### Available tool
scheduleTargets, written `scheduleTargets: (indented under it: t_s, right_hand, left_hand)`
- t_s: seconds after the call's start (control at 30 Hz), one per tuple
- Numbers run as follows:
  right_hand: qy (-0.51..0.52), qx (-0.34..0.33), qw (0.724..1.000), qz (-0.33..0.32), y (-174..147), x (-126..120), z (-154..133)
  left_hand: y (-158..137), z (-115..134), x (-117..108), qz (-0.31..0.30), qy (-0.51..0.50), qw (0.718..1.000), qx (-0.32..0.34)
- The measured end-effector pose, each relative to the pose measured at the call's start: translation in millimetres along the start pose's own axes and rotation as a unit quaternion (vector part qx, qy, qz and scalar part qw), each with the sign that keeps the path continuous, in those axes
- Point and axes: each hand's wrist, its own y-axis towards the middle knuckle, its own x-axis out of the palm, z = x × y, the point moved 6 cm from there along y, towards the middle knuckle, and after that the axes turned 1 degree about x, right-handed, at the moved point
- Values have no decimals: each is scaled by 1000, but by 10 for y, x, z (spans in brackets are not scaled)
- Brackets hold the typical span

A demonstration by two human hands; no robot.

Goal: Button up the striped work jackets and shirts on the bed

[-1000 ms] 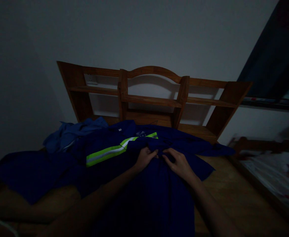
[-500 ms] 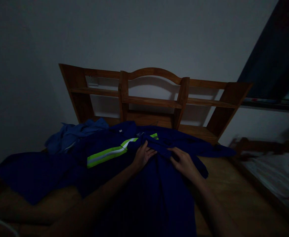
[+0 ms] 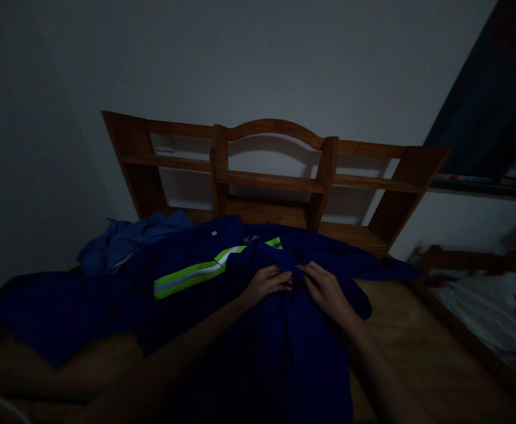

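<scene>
A dark blue work jacket (image 3: 139, 307) with a yellow-green and silver reflective stripe (image 3: 189, 279) lies spread out, its sleeves reaching left and right. Over its middle lies a second dark blue garment (image 3: 258, 347), which looks like work trousers with the waist end away from me. My left hand (image 3: 266, 282) pinches the cloth at that waist end, fingers bent together. Close on its right, my right hand (image 3: 326, 288) grips the same edge between thumb and fingers. Dim light hides what exactly lies between the fingertips.
A crumpled lighter blue garment (image 3: 125, 238) lies at the back left. Behind stands a wooden shelf headboard (image 3: 275, 182) against the wall. The wooden board surface (image 3: 399, 330) shows at right, beside another bed with white sheeting (image 3: 491, 312). A pale curved cord (image 3: 2, 401) is at bottom left.
My left hand has moved right and slightly down along the waist end, closing its fingers nearer my right hand. The cloth there has shifted and bunched. My right hand stays about where it was.
</scene>
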Motion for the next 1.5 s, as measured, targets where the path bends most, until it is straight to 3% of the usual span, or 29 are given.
scheduleTargets:
  t_s: [0.43,1.0,1.27,1.5]
  right_hand:
    - [-14,7,999,-39,-16,104,22]
    - [-5,2,998,-60,-15,151,-5]
    - [-10,12,999,-33,-13,120,-55]
    - [9,10,1000,-27,-10,76,-122]
  left_hand:
    - [66,-118,-84,3,-28,998,-59]
    - [-5,-56,-4,-42,47,998,-20]
    - [25,-25,-22,-21,11,999,22]
    - [62,-68,-60,-32,-12,999,-4]
